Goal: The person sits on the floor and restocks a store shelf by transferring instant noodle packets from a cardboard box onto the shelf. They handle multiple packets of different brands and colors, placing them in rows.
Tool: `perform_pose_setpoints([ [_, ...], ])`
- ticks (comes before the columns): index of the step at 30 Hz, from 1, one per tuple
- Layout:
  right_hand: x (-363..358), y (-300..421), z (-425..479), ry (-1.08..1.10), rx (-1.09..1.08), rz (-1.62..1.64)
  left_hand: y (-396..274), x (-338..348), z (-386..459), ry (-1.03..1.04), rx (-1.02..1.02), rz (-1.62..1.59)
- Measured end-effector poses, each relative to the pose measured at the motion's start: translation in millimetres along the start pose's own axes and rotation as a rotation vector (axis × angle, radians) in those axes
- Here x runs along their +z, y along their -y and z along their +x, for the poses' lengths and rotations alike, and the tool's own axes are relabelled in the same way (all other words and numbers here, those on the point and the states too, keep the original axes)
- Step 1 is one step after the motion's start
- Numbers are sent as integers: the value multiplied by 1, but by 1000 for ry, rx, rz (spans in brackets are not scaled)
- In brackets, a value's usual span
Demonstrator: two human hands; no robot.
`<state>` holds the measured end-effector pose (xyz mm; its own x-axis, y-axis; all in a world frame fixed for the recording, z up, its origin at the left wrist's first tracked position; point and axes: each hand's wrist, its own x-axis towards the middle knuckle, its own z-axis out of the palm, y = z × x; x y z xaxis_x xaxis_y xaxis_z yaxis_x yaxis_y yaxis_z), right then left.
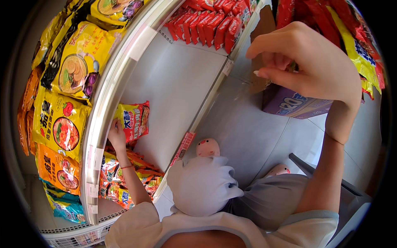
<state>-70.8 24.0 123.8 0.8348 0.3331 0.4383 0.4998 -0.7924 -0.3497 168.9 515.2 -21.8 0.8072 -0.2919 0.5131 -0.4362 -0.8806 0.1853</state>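
Observation:
My left hand point(117, 135) reaches into the lower shelf bay and grips the edge of a red-and-yellow instant noodle packet point(134, 121). Its fingertips are partly hidden beside the packet. Below it, several orange and yellow noodle packets point(111, 170) lie on the same shelf board point(183, 74). My right hand point(307, 59) hangs bent over a purple cardboard box point(288, 100) on the floor. A gap shows between its thumb and forefinger, with nothing visible in it. The box's brown flap point(263, 34) stands up beside my fingers.
A shelf edge with a clear label strip point(110, 74) curves above my left arm, with yellow noodle packets point(76, 62) on it. Red packets point(207, 28) stand in a row at the far end. More red packets point(319, 21) lie beyond my right hand. A grey stool point(353, 198) is at right.

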Motion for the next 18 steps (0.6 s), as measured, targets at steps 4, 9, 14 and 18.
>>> perform_pose_setpoints([
  [4, 3, 4, 1, 39, 51, 7, -56, -4, 1, 70, -14, -276],
  [9, 25, 7, 2, 105, 74, -40, -168, -2, -21, 171, 124, -631],
  [14, 53, -6, -13, 140, -2, 5, -224, -29, -21, 245, 94, -879],
  [18, 23, 13, -6, 162, 128, 194, -246, -56, 1, -33, 244, -987],
])
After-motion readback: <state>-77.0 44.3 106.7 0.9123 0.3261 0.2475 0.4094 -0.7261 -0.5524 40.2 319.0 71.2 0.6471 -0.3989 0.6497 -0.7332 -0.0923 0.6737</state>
